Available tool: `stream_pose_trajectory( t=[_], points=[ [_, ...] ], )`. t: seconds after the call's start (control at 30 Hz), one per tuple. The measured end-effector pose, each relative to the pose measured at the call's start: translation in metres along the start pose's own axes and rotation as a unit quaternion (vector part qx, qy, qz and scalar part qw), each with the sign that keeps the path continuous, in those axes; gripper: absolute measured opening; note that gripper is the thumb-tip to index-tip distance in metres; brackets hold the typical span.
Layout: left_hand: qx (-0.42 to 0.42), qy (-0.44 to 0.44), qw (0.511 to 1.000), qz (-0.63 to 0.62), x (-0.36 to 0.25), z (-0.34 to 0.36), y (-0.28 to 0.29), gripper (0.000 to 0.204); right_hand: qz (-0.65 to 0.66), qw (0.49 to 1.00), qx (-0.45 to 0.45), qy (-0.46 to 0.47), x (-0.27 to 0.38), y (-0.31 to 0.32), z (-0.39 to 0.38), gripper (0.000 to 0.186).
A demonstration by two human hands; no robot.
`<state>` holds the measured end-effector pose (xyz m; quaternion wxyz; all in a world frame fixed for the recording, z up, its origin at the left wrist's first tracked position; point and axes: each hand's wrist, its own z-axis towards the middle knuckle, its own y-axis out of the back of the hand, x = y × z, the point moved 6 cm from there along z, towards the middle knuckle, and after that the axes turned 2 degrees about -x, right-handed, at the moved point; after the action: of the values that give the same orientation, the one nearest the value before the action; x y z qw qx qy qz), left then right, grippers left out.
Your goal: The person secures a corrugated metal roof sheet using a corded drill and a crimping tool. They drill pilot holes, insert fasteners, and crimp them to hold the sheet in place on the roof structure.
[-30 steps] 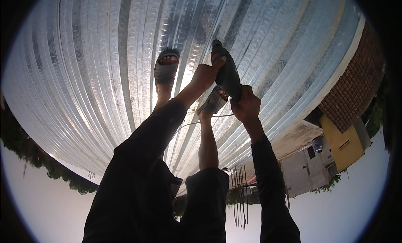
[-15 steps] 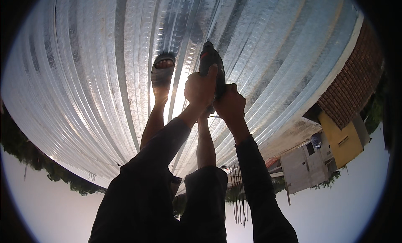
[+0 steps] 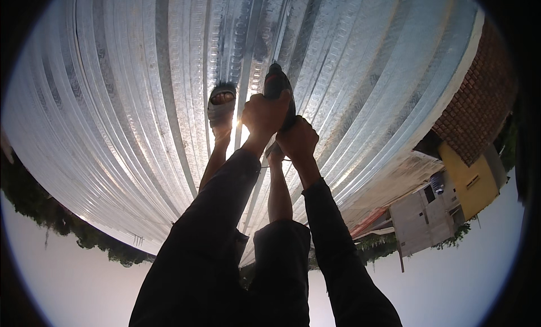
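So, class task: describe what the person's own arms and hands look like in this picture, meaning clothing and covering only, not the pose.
Both forearms are covered by long dark sleeves, plain with no visible markings, reaching to the wrists. The left hand and right hand are bare, with no gloves. Backlight makes the sleeves' exact colour hard to tell. No watch or band can be made out.

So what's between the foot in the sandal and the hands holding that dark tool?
In the head view, only bare ribbed metal roofing, with a bright glare, lies between the sandalled foot and the left hand gripping the dark tool.
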<state>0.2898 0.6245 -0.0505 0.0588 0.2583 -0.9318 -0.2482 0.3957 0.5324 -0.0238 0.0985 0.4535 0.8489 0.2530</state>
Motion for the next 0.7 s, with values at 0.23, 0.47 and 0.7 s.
stream_pose_trajectory(
  t=[0.23, 0.47, 0.7],
  points=[
    [0.008, 0.037, 0.999, 0.002, -0.029, -0.017, 0.001, 0.076, -0.023, 1.0, 0.011, 0.004, -0.004, 0.034, 0.009, 0.029],
    [-0.04, 0.102, 0.992, -0.066, -0.035, -0.021, -0.017, 0.078, -0.109, 0.986, 0.001, 0.123, -0.017, 0.049, 0.036, 0.049],
    [-0.015, 0.103, 0.99, -0.096, -0.029, -0.002, -0.023, 0.087, -0.119, 0.983, 0.027, 0.137, -0.01, 0.05, 0.044, 0.03]
  ],
)
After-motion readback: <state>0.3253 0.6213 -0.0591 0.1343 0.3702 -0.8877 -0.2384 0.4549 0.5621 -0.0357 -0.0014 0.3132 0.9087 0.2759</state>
